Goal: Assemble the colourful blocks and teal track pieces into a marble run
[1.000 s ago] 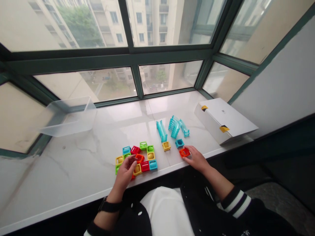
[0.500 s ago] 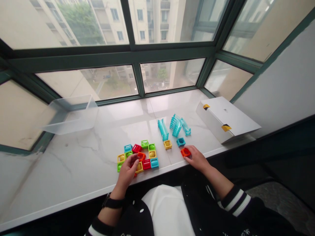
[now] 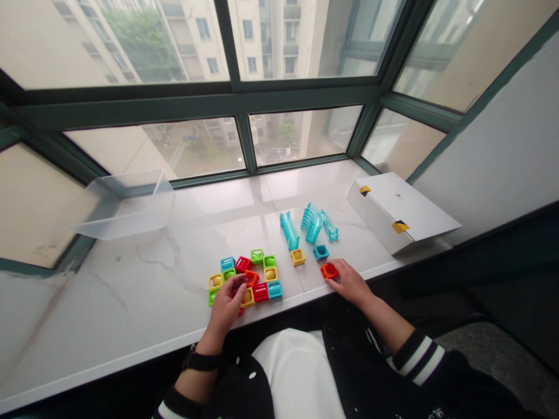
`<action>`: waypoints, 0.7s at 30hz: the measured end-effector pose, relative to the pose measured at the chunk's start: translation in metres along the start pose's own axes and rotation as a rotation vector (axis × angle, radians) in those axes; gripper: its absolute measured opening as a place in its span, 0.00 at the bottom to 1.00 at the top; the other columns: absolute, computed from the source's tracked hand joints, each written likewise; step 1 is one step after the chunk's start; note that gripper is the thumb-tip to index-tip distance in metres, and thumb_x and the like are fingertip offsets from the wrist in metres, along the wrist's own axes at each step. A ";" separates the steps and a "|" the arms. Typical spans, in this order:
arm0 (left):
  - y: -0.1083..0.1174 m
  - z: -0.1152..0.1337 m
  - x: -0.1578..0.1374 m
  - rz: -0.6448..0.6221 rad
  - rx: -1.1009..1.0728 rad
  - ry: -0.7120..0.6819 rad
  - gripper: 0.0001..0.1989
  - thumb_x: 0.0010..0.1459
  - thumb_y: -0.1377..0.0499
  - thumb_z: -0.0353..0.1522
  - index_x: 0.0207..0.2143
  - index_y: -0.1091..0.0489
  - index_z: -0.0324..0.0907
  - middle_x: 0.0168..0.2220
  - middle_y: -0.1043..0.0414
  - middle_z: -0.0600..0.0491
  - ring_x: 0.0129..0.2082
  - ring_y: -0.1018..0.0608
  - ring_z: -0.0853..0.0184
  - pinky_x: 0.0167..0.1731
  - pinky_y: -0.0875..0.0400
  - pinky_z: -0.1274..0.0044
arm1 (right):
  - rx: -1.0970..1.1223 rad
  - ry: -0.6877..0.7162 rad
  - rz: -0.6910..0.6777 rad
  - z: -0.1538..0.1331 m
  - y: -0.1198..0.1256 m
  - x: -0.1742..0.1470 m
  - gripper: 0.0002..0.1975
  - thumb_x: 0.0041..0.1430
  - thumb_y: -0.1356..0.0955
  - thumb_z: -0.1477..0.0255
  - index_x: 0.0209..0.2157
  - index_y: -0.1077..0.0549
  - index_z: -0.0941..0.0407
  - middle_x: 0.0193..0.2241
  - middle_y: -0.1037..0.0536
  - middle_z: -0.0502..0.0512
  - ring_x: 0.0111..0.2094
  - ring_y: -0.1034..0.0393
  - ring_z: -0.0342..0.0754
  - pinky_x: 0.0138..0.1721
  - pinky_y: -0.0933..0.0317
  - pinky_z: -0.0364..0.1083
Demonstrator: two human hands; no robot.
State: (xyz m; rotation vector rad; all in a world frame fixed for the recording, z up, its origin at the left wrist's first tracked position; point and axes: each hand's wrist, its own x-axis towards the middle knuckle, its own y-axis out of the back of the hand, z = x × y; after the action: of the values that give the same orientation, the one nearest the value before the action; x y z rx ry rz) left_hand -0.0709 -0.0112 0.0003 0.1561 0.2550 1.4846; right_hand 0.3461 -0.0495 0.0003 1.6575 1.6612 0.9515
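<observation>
Marbled ledge (image 3: 144, 291), coloured blocks (image 3: 261, 291), turquoise pieces (image 3: 289, 231), box (image 3: 410, 203), tub (image 3: 131, 226)

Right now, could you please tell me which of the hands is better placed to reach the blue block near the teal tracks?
Probably the right: the right hand, touching an orange-red block, is close to the blue block; the left hand is farther away, at the block cluster.

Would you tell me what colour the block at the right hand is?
The block is orange-red, in the head view.
</observation>
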 end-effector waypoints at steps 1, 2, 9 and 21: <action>0.000 0.000 0.000 0.004 0.008 0.000 0.24 0.63 0.38 0.49 0.53 0.26 0.44 0.50 0.19 0.44 0.50 0.17 0.54 0.56 0.23 0.58 | -0.002 -0.002 -0.002 0.000 0.000 0.000 0.24 0.60 0.30 0.69 0.58 0.29 0.53 0.55 0.25 0.61 0.57 0.27 0.58 0.63 0.34 0.57; 0.000 0.000 0.000 0.008 0.016 0.000 0.23 0.63 0.38 0.49 0.53 0.25 0.44 0.50 0.19 0.44 0.50 0.17 0.54 0.55 0.23 0.59 | -0.005 -0.004 -0.004 -0.001 0.000 0.000 0.24 0.60 0.30 0.69 0.58 0.29 0.53 0.55 0.25 0.61 0.57 0.27 0.58 0.63 0.34 0.58; 0.000 0.001 -0.001 0.002 -0.003 0.007 0.25 0.63 0.37 0.50 0.54 0.25 0.43 0.50 0.19 0.43 0.50 0.16 0.53 0.55 0.22 0.58 | -0.017 0.003 -0.001 -0.002 0.001 -0.001 0.25 0.60 0.30 0.69 0.59 0.30 0.52 0.56 0.25 0.61 0.57 0.27 0.58 0.63 0.34 0.59; -0.002 0.004 -0.003 0.024 0.011 -0.024 0.22 0.63 0.37 0.47 0.52 0.24 0.43 0.50 0.19 0.44 0.49 0.17 0.54 0.54 0.22 0.60 | 0.000 0.125 0.206 -0.035 0.032 0.005 0.21 0.67 0.33 0.64 0.60 0.28 0.50 0.54 0.23 0.62 0.57 0.29 0.62 0.62 0.35 0.64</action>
State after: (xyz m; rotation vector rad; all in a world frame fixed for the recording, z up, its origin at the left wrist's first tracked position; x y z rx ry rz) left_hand -0.0680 -0.0142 0.0039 0.1863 0.2419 1.5044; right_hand 0.3352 -0.0478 0.0465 1.8288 1.5909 1.1762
